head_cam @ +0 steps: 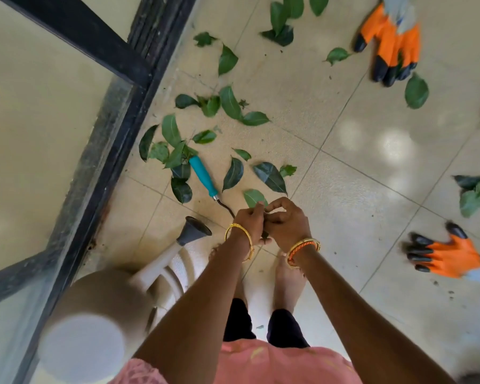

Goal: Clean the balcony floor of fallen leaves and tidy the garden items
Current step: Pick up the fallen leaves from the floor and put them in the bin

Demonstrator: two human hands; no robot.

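Leaves (233, 173) litter the floor (344, 189); gathering has barely begun. My left hand (248, 221) and right hand (286, 223) pinch something small together. Next, reach for more.

No text, label, brand, number or sign can be read anywhere in view.
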